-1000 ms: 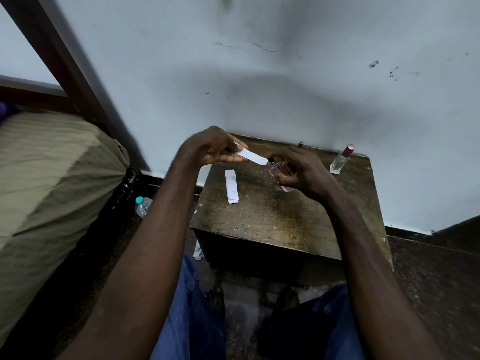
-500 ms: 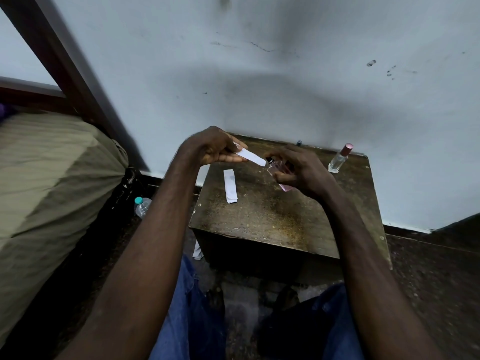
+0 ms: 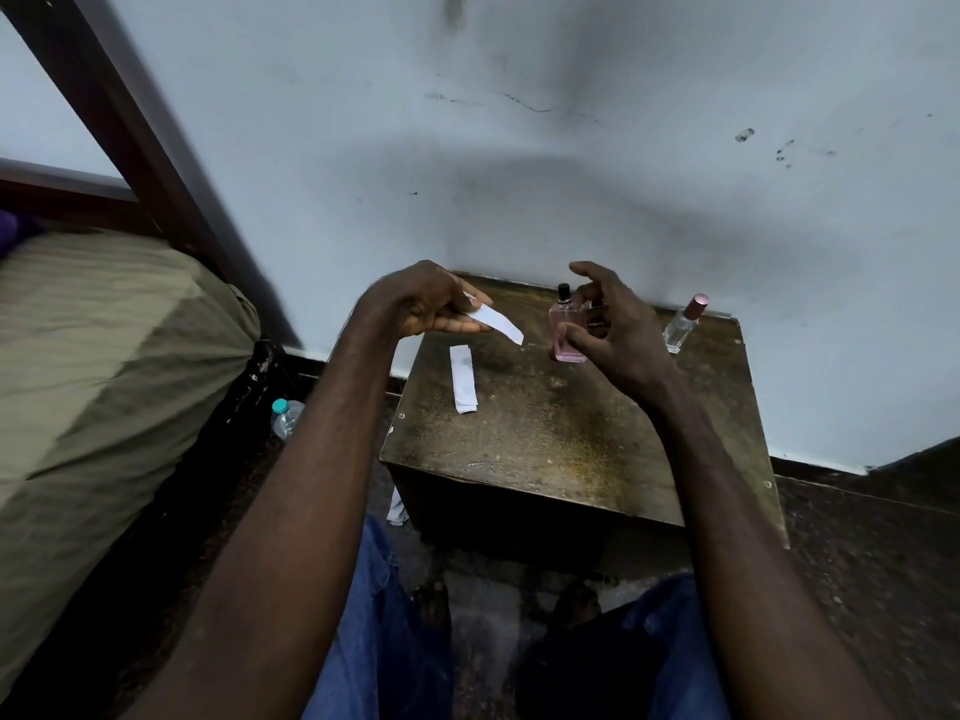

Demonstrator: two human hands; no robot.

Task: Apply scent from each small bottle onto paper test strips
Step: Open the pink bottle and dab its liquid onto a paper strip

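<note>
The left hand [image 3: 423, 306] pinches a paper strip [image 3: 497, 324] by one end. The strip's long side points away from those fingers, toward the pink bottle [image 3: 567, 332]. The right hand [image 3: 621, 337] curls round that bottle and holds it standing up, with one finger lifted above the black top. The strip's loose end is near the bottle, not touching. I think the spray comes next.
</note>
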